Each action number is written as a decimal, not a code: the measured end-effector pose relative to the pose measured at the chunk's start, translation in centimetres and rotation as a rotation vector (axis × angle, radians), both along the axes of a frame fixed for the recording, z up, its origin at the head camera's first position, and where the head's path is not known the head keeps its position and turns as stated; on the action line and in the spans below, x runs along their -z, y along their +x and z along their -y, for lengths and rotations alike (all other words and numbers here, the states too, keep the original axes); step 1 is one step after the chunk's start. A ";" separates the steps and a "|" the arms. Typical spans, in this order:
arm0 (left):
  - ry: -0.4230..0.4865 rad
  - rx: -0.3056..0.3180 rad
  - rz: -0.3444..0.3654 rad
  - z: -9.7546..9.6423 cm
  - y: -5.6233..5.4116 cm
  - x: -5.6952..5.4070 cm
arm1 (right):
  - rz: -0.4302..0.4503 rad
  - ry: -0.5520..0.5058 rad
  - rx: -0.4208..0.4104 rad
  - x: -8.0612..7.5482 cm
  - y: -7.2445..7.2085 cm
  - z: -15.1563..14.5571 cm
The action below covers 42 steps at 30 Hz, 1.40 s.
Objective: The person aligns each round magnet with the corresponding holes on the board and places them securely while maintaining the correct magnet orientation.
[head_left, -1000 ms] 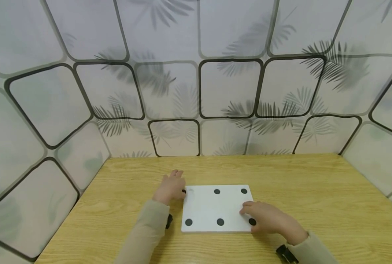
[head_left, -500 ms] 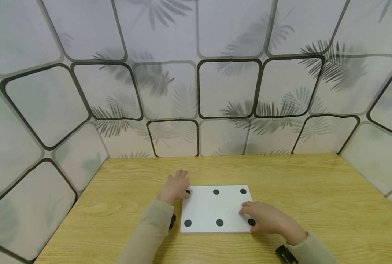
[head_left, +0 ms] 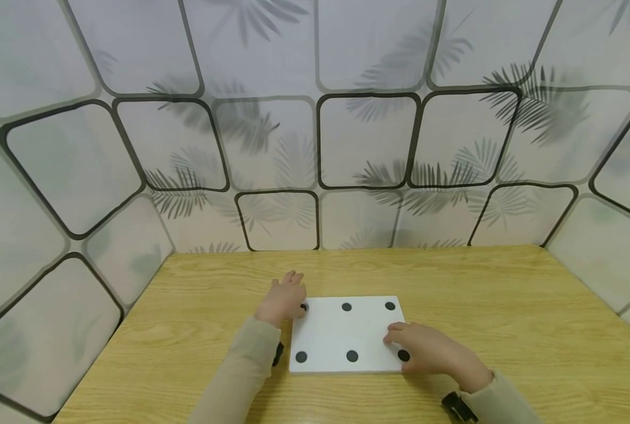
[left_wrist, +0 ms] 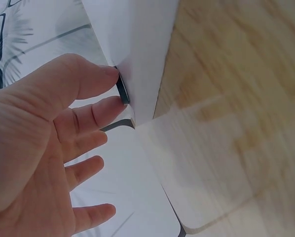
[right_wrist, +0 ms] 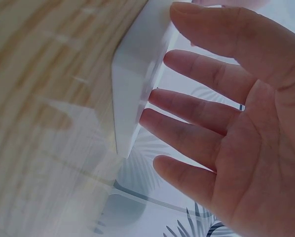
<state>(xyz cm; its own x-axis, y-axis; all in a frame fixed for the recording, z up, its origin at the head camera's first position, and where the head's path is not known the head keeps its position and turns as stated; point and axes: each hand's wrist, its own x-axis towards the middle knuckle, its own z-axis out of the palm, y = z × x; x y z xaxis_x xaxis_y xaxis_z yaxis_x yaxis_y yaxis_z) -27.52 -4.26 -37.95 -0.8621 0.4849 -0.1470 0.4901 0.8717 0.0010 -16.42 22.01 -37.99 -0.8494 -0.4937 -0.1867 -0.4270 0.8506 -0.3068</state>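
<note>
A white rectangular board lies flat on the wooden table, with several black round discs along its far and near edges. At its far left corner my left hand pinches one black disc between thumb and index finger, against the board's face; the other fingers are spread apart. My right hand rests at the board's right side, beside the near right disc. In the right wrist view its fingers are fairly straight, reaching the board's edge, with nothing gripped.
The wooden table extends on both sides of the board and behind it. A patterned wall covering with rounded squares and leaves stands at the back and sides. Black straps sit at both wrists.
My left hand has shifted right, carrying the black disc from the board's left edge onto its far left corner. The right hand keeps its place by the board.
</note>
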 end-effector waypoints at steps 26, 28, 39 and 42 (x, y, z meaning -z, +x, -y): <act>0.007 -0.008 0.016 0.3 0.6 -0.3 | 0.004 0.001 -0.020 -0.1 -0.1 0.4; 0.031 0.010 0.019 0.4 1.0 -0.6 | 0.004 -0.003 -0.022 -0.1 -0.1 0.4; 0.188 0.129 -0.067 -0.3 4.9 -2.8 | 0.009 -0.015 -0.019 -0.2 -0.3 0.1; 0.178 0.170 -0.110 -0.7 6.2 -3.2 | 0.016 -0.021 -0.006 -0.2 -0.3 0.1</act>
